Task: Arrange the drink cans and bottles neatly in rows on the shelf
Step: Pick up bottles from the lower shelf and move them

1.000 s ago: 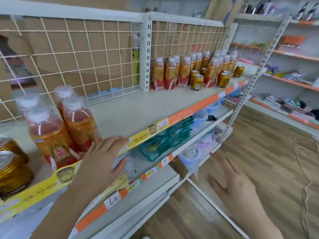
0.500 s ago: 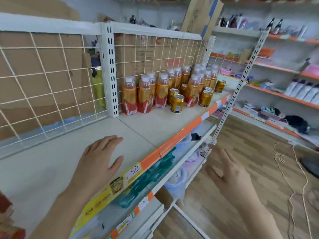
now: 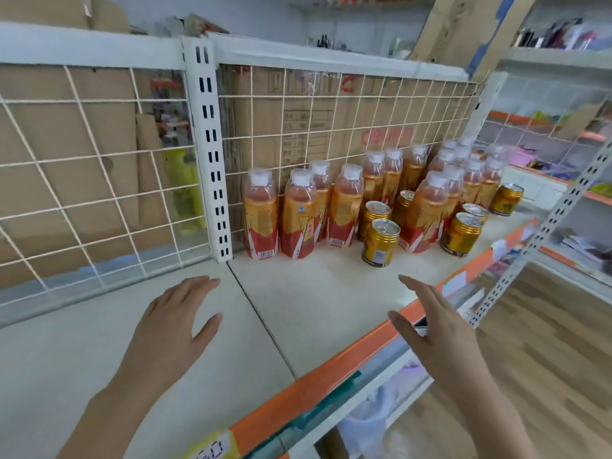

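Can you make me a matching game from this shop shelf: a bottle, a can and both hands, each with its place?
1 leftmost bottle
2 nearest gold can
3 left hand
4 right hand

a over the orange shelf edge
b next to the white slotted upright
c in front of the bottles
d over bare board left of the seam

Pairs: 1-b, 2-c, 3-d, 4-a
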A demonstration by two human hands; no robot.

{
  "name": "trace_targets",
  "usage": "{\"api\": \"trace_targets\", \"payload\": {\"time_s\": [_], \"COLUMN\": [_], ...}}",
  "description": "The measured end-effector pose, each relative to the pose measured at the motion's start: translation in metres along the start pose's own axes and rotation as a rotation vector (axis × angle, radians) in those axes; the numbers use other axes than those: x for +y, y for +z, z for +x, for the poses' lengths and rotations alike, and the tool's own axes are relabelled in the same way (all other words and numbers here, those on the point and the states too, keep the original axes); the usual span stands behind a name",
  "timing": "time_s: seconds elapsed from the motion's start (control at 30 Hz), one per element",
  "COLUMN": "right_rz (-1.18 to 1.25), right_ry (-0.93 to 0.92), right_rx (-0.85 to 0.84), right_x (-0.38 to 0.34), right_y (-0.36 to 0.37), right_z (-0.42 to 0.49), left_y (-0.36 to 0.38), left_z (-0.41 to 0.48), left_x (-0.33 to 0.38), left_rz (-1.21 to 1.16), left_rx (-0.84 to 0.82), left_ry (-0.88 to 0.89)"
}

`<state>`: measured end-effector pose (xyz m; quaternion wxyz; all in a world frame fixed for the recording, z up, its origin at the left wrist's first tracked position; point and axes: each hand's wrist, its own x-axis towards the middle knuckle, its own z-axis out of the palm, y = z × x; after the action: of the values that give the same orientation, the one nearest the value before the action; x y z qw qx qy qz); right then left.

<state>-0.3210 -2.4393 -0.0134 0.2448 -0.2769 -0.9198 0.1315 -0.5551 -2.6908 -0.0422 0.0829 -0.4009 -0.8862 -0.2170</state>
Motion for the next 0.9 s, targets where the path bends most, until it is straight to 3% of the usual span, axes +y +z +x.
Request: {"api": "trace_targets", "payload": {"time_s": [0.1, 0.27, 0.37, 0.57, 0.8, 0.9], "right_rz": [0.013, 0.139, 0.270, 0.363, 0.356, 0.343], "right_ry": [-0.067, -0.202, -0.297, -0.426, -0.417, -0.410], "right_rx": [-0.059, -0.111, -0.138, -0.176, -0.113, -0.167], "right_x": [0.021, 0.028, 0.015, -0.024, -0.038, -0.040], "right_y": [0.012, 0.029, 0.042, 0.073, 0.099, 0.100], "right_z": [0.055, 0.137, 0.181, 0.247, 0.267, 0.268], "left_y": [0.015, 0.034, 0.039, 0.033, 0.051, 0.055], "left_z": [0.030, 0.087, 0.126, 0.186, 0.222, 0.225], "left_x": [0.016, 0.041, 0.053, 0.068, 0.067, 0.065], "left_rz": [-0.034, -0.435, -0.534, -0.396, -0.486, -0.565], "left_rx": [0.085, 0.113, 0.201, 0.343, 0.372, 0.389], "left_ry": [-0.083, -0.244, -0.300, -0.191, -0.405, -0.453]}}
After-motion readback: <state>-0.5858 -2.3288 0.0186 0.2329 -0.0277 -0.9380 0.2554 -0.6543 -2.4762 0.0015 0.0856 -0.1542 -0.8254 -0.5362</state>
